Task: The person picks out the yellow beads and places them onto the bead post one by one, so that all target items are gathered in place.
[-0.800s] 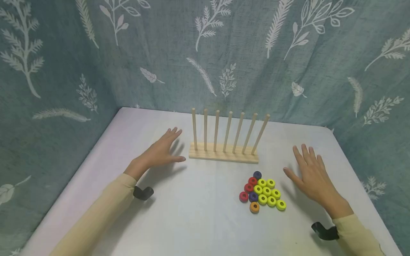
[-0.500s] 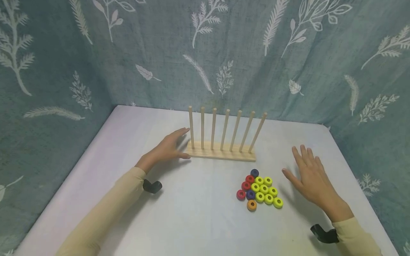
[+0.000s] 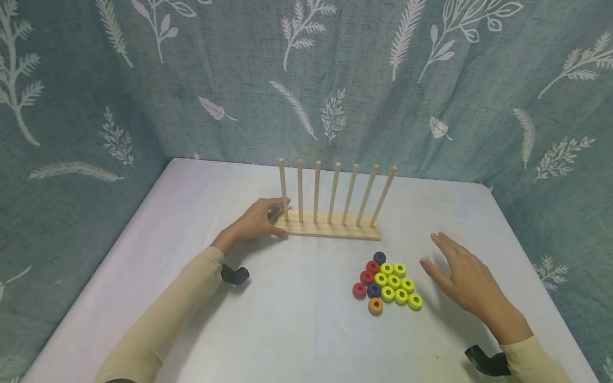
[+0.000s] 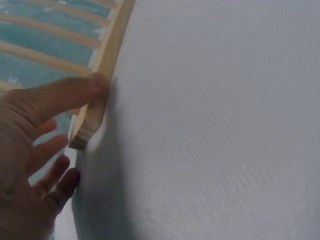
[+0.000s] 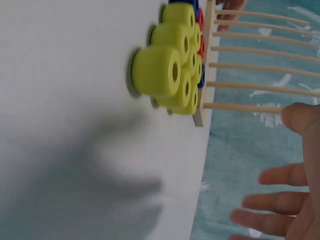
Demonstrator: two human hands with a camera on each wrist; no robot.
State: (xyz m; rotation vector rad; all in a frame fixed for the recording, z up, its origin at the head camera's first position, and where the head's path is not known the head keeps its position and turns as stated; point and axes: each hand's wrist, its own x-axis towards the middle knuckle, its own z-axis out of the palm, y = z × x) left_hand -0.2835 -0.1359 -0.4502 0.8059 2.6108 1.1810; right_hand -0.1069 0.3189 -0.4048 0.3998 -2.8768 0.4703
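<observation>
White tabletop (image 3: 268,330) bore the wooden peg rack (image 3: 330,230) toward its back, probably light, stiff, best gripped low at either end; left hand (image 3: 254,219) straddled its left end, pinch unclear, right hand (image 3: 471,282) spread, empty.

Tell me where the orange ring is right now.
In the head view, the orange ring lies on the table, right of centre, at the near edge of the ring cluster, just nearer the camera than the lower dark blue ring.

No legible text or numbers anywhere.
</observation>
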